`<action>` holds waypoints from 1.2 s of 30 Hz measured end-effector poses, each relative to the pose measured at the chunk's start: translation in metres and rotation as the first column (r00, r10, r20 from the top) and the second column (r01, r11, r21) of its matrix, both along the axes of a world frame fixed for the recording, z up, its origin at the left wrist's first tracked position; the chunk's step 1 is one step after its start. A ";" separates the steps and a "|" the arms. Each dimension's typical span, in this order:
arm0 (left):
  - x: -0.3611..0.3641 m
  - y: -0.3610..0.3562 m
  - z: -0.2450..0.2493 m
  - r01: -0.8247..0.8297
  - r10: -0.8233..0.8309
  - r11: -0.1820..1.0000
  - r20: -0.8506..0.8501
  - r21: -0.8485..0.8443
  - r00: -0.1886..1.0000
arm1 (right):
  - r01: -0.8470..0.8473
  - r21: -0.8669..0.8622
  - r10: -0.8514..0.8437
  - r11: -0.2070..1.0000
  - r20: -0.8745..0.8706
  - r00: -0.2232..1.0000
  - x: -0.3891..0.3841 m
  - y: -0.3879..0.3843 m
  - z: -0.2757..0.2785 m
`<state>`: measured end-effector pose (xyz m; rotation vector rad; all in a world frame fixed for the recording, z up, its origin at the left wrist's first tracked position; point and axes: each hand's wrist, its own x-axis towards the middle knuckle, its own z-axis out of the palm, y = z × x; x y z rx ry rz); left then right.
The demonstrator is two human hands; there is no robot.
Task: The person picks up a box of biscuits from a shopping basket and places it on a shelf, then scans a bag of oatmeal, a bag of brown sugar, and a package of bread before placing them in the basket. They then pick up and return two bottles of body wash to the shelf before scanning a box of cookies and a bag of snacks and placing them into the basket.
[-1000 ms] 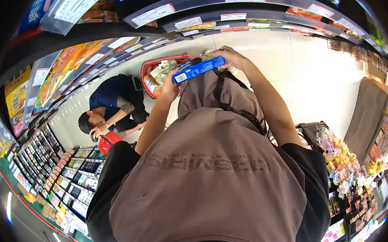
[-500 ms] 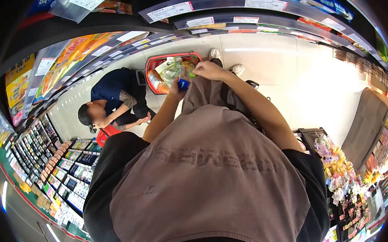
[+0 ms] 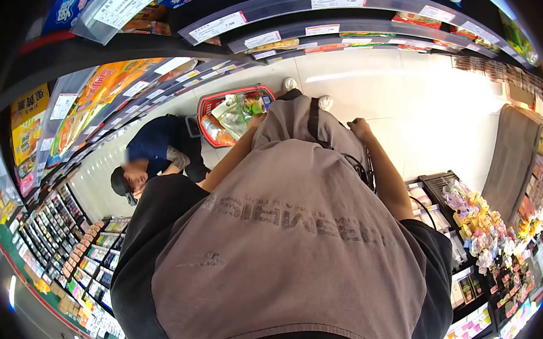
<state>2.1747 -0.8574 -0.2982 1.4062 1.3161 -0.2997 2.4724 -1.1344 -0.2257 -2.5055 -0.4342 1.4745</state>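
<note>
A red shopping basket (image 3: 202,118) stands on the floor, holding a green-and-white package (image 3: 228,113), an orange-labelled item (image 3: 217,130) and other packets. My left hand (image 3: 256,120) is at the basket's near right edge, against my trouser leg; its fingers are mostly hidden, and whether it holds anything is not visible. Over by the other leg, my right hand (image 3: 360,128) hangs with its fingers curled and nothing visible in them. Both hands are well apart.
Shelves with price tags (image 3: 220,27) curve across the top and left. A crouching person in a dark cap and blue top (image 3: 153,142) is left of the basket. Hair accessories (image 3: 483,236) hang on a rack at the right. A brown panel (image 3: 510,170) stands behind it.
My right hand has moved away from the basket to my right side. The blue packet in my left hand is no longer visible, and that hand is lower against the leg.
</note>
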 end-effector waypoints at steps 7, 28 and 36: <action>0.040 0.022 0.038 0.192 -0.182 0.976 -0.099 0.104 0.978 | 0.088 0.031 -0.088 0.996 0.006 0.996 0.020 0.001 -0.008; 0.062 0.073 0.069 -0.152 0.113 0.986 0.408 0.064 0.906 | -0.146 0.163 0.144 0.976 0.024 0.989 0.047 0.090 -0.015; 0.117 0.109 0.349 -0.333 -0.228 0.648 0.592 0.684 0.773 | -0.091 0.305 0.107 0.948 -0.037 0.994 0.050 0.137 0.012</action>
